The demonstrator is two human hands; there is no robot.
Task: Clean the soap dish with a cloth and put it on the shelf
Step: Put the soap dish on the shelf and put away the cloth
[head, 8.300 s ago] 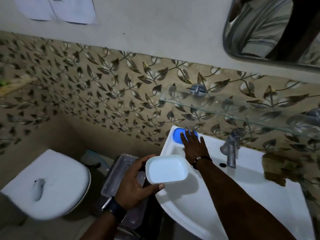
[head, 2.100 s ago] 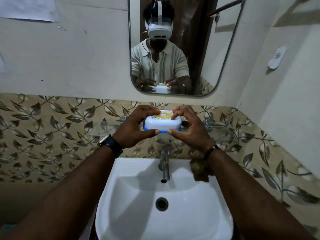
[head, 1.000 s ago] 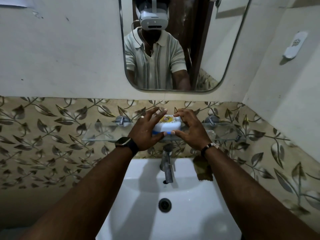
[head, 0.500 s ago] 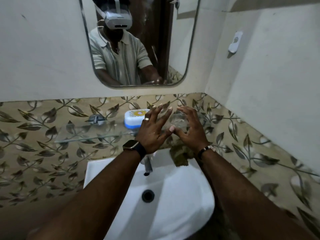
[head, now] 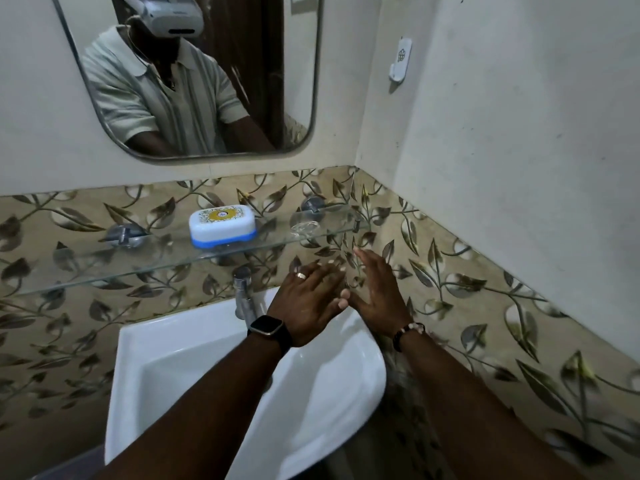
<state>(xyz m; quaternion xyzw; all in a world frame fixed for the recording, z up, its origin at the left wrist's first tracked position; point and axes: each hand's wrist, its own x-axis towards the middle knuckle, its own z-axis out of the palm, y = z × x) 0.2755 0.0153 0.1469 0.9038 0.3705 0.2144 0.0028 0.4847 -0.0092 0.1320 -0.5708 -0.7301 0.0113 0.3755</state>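
1. On the glass shelf, at about eleven o'clock from the hands, sits the soap dish, closed, white with a blue base and a yellow patterned label on its lid.
2. The dish rests flat on the glass between the two round metal brackets, apart from both hands.
3. The left hand hovers below the shelf's front edge, above the back of the white basin, fingers spread and loose, its grip released and empty; a ring shows on one finger and a dark watch on the wrist.
4. The right hand is just beside it at three o'clock, palm facing inward, fingers straight, its grip also released with nothing in it; a beaded bracelet circles the wrist.
5. The thumb-side fingertips of the two hands nearly meet; I cannot tell whether they touch.
6. The chrome tap stands at nine o'clock from the left hand, just beside it.
7. A mirror hangs at twelve o'clock above the shelf, showing a person in a striped collared shirt with a headset.
8. A small white holder is fixed to the wall at one o'clock.
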